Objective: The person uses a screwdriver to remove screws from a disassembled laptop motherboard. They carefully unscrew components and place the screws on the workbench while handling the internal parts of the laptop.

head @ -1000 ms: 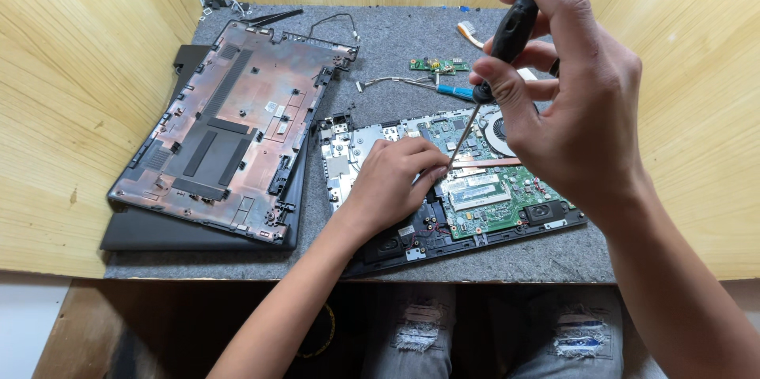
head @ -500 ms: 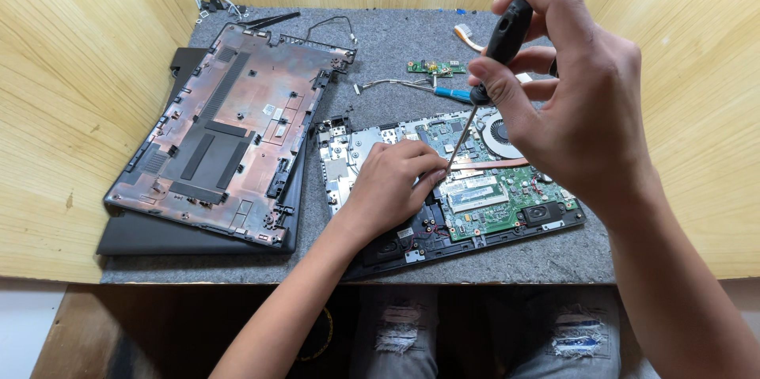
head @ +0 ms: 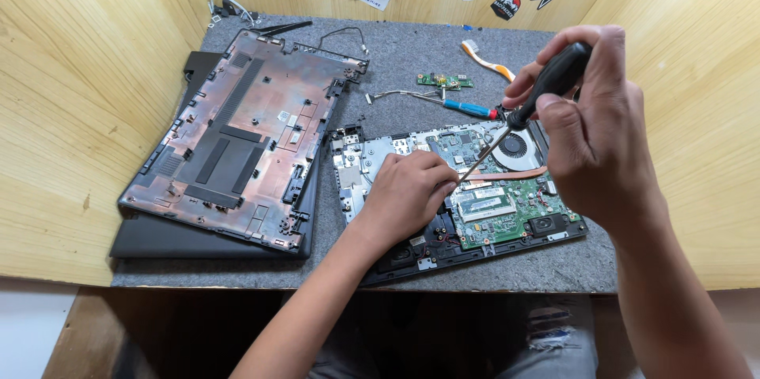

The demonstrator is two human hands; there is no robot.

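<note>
An opened laptop base (head: 372, 159) lies on the grey mat, its green motherboard (head: 507, 206), fan (head: 518, 145) and copper heat pipe showing. My left hand (head: 408, 193) rests palm down on the middle of the board, fingers curled beside the screwdriver tip. My right hand (head: 598, 122) grips a black-handled screwdriver (head: 546, 86) held at a slant, its thin shaft pointing down to the board just right of my left fingers.
A removed laptop bottom cover (head: 253, 134) lies on a dark lid panel at the left. A blue-handled screwdriver (head: 467, 108), a small green circuit board (head: 443, 80), loose cables and an orange ribbon cable (head: 487, 58) lie behind. Wooden walls enclose the mat.
My right hand has shifted a little with the screwdriver handle while the tip stays at the board. My left hand has stayed in place on the board.
</note>
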